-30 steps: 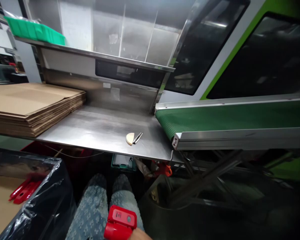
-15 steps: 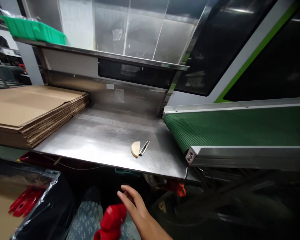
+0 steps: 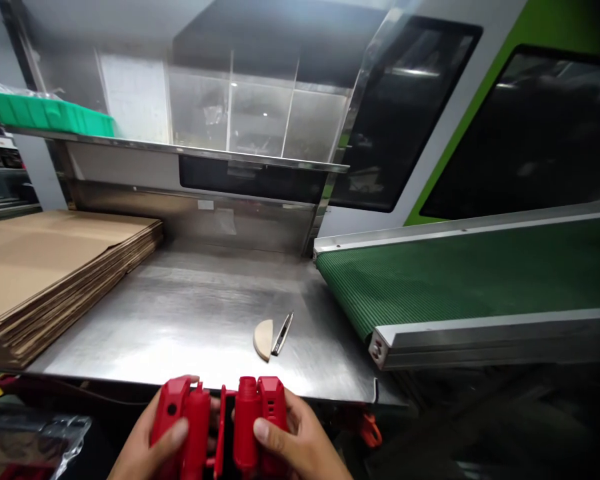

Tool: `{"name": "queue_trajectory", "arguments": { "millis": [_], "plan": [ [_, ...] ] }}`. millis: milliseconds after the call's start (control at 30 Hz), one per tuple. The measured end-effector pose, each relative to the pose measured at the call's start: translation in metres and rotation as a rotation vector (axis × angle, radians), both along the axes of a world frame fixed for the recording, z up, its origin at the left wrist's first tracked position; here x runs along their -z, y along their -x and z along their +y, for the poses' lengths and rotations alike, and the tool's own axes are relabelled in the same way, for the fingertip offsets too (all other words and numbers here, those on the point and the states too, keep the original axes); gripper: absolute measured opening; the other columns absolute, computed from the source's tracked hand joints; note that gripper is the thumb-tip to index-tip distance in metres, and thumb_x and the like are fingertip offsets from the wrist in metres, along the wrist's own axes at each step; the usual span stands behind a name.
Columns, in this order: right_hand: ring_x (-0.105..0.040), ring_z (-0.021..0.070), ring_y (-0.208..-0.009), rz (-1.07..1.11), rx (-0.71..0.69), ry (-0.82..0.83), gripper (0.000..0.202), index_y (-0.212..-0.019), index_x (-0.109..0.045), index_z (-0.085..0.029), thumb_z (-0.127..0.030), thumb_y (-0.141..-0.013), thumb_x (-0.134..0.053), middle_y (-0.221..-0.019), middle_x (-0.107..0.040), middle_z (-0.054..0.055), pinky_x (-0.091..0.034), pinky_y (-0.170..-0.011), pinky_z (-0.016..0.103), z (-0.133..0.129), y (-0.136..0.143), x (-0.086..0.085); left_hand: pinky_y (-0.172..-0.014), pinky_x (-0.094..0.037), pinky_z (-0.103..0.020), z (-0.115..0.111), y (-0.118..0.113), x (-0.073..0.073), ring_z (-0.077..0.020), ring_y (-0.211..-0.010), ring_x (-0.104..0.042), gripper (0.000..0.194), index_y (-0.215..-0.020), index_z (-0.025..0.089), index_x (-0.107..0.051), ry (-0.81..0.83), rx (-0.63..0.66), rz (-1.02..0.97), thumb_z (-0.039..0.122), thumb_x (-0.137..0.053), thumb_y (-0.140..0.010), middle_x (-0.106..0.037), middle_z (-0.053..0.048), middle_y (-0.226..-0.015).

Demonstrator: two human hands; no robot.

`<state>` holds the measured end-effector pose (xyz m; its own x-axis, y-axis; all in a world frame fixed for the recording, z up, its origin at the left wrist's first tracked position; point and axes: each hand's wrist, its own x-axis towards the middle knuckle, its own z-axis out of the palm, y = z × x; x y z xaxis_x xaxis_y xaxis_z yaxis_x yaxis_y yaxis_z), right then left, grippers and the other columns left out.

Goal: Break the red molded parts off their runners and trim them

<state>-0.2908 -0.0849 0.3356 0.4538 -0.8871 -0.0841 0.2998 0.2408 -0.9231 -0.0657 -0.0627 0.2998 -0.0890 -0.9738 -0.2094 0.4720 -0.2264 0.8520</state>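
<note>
Red moulded plastic parts fill both my hands, held side by side at the near edge of the steel table [image 3: 195, 320]. My left hand [image 3: 153, 433] is wrapped round a red plastic part [image 3: 173, 407] with a round dark hole, its thumb on the face. Around another red plastic part [image 3: 271, 400] with small slots, my right hand [image 3: 300, 433] is closed, thumb on the front. Thin red pieces show between the two; whether they join is unclear. On the tabletop lie a pale half-round piece [image 3: 264, 339] and a slim metal utility knife [image 3: 283, 333].
Flattened cardboard [image 3: 70, 253] is stacked on the table's left. A green conveyor belt [image 3: 460, 273] rises at the right. A green bin [image 3: 50, 113] sits on the shelf above. At lower left stands a plastic-lined box [image 3: 35, 433]. An orange-handled tool [image 3: 370, 430] hangs below the table.
My right hand was empty with fingers apart and now grips a red part. My left hand has come into view with another. The red parts have risen to the table's edge; the view has tilted up.
</note>
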Motion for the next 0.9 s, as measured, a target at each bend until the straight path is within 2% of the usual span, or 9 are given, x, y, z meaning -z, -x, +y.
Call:
{"name": "queue_trajectory", "arguments": {
  "millis": [133,267,467,633,700,767,833,867,900],
  "plan": [
    [-0.070,0.0229,-0.090,0.005,0.046,-0.002,0.052,-0.118,-0.055,-0.015,-0.033,-0.073,-0.075,-0.107,-0.070,0.013,-0.058,-0.073,0.033,-0.018,-0.007,-0.031,-0.064,-0.058,-0.031,-0.028,0.010,-0.051,-0.0248,-0.077,-0.070,0.042,-0.110,0.016,-0.053,0.083,-0.054,-0.036,0.042,-0.070,-0.080,-0.073,-0.013,-0.097],
    [-0.071,0.0234,-0.088,0.071,0.003,0.034,0.050,-0.118,-0.055,-0.015,-0.034,-0.075,-0.073,-0.110,-0.070,0.014,-0.059,-0.070,0.033,-0.034,-0.007,-0.053,-0.065,-0.058,-0.030,-0.042,0.005,-0.083,-0.0241,-0.079,-0.069,0.035,-0.101,0.015,-0.055,0.204,-0.046,-0.079,0.041,-0.068,-0.081,-0.071,-0.012,-0.098],
    [-0.071,0.0222,-0.088,0.089,0.011,0.045,0.052,-0.121,-0.055,-0.015,-0.036,-0.076,-0.072,-0.112,-0.070,0.014,-0.060,-0.070,0.033,-0.038,-0.013,-0.070,-0.065,-0.060,-0.031,-0.043,-0.008,-0.097,-0.0258,-0.078,-0.071,0.041,-0.106,0.015,-0.053,0.266,-0.019,-0.132,0.036,-0.072,-0.078,-0.071,-0.012,-0.101],
    [-0.071,0.0210,-0.091,0.140,0.033,0.086,0.048,-0.117,-0.058,-0.017,-0.038,-0.076,-0.073,-0.112,-0.071,0.012,-0.059,-0.076,0.033,-0.037,-0.021,-0.066,-0.061,-0.060,-0.034,-0.041,-0.013,-0.094,-0.0218,-0.068,-0.068,0.037,-0.101,0.017,-0.052,0.292,-0.053,-0.138,0.034,-0.074,-0.077,-0.070,-0.010,-0.096],
    [-0.070,0.0193,-0.094,0.279,0.132,0.368,0.039,-0.114,-0.062,-0.021,-0.035,-0.078,-0.071,-0.109,-0.073,0.009,-0.057,-0.080,0.033,-0.043,-0.019,-0.061,-0.054,-0.058,-0.033,-0.042,-0.019,-0.090,-0.0211,-0.063,-0.067,0.031,-0.096,0.017,-0.053,0.258,0.007,-0.090,0.035,-0.070,-0.079,-0.070,-0.008,-0.091],
    [-0.067,0.0189,-0.108,0.500,0.234,1.022,0.033,-0.115,-0.064,-0.027,-0.026,-0.083,-0.066,-0.112,-0.074,0.005,-0.053,-0.094,0.037,-0.053,-0.012,-0.058,-0.046,-0.056,-0.029,-0.045,-0.027,-0.084,-0.0192,-0.056,-0.065,0.028,-0.098,0.018,-0.053,0.127,0.122,-0.005,0.034,-0.068,-0.081,-0.068,-0.005,-0.080],
    [-0.058,0.0190,-0.125,0.702,0.295,1.722,0.043,-0.123,-0.061,-0.030,-0.016,-0.083,-0.063,-0.121,-0.071,0.003,-0.045,-0.107,0.041,-0.063,-0.006,-0.055,-0.044,-0.055,-0.027,-0.047,-0.035,-0.078,-0.0173,-0.053,-0.064,0.030,-0.103,0.018,-0.054,-0.028,0.227,0.075,0.032,-0.068,-0.081,-0.067,-0.003,-0.072],
    [-0.055,0.0193,-0.128,0.752,0.315,1.926,0.046,-0.125,-0.060,-0.030,-0.013,-0.082,-0.064,-0.122,-0.071,0.003,-0.042,-0.110,0.041,-0.066,-0.005,-0.054,-0.045,-0.055,-0.026,-0.048,-0.037,-0.075,-0.0167,-0.054,-0.064,0.032,-0.106,0.018,-0.053,-0.066,0.250,0.097,0.031,-0.069,-0.081,-0.067,-0.003,-0.072],
    [-0.055,0.0193,-0.128,0.751,0.323,1.950,0.047,-0.125,-0.060,-0.029,-0.013,-0.081,-0.065,-0.121,-0.071,0.002,-0.041,-0.110,0.041,-0.066,-0.006,-0.053,-0.048,-0.056,-0.027,-0.048,-0.040,-0.074,-0.0170,-0.057,-0.065,0.034,-0.108,0.018,-0.052,-0.060,0.247,0.099,0.032,-0.069,-0.081,-0.068,-0.004,-0.074]
  ]
}}
